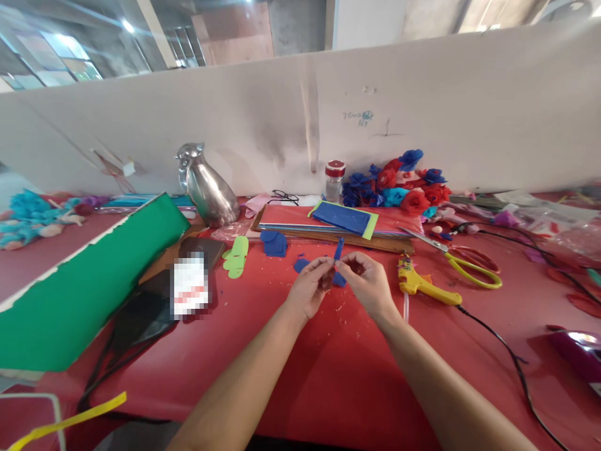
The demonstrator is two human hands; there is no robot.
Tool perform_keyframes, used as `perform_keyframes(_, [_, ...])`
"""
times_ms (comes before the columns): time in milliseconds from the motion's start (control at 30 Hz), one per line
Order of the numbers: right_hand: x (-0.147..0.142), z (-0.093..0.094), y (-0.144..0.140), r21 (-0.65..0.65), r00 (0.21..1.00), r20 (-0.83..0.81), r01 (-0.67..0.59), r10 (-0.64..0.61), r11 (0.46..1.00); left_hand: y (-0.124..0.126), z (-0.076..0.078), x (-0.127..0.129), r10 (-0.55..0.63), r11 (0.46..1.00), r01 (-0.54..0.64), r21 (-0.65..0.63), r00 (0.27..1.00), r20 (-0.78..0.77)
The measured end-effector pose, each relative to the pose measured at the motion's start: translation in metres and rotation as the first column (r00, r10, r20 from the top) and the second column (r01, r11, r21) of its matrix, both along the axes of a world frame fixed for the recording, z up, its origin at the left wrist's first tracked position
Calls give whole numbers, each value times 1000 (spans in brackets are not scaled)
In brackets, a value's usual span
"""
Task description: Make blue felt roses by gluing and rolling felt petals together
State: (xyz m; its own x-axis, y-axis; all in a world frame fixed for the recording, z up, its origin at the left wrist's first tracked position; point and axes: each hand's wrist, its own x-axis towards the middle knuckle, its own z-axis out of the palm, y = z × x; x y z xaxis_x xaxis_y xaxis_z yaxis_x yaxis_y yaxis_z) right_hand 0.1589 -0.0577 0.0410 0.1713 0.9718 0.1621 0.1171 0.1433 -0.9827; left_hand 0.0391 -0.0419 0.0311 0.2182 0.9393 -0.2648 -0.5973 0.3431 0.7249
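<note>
Between my two hands, over the red tabletop [263, 351], a narrow blue paper piece [339, 248] stands upright. My left hand [313, 285] pinches its lower end from the left. From the other side, the fingertips of my right hand [369, 282] are closed on the same piece. Blue paper cut-outs [301, 265] lie just behind and under the hands, partly hidden by them. A stack of blue paper petals [273, 243] sits farther left, beside green paper cut-outs [236, 257].
A yellow glue gun [422, 285] with a black cord lies at right, near open scissors [469, 266]. Behind are stacked paper sheets [291, 216], a steel jug [209, 191], a red-lidded jar [335, 181] and paper flowers [404, 185]. A green board [94, 282] stands left.
</note>
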Motion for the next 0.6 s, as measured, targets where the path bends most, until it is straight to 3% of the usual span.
perform_keyframes(367, [1,9,0,-70,942,-277,-216,189,974,0,7,-5,-133,987,139,-81,988,80])
perform_keyframes(600, [3,7,1,-45,969,-210,-141,129,989,-1,1,-5,-163,982,172,-78,980,109])
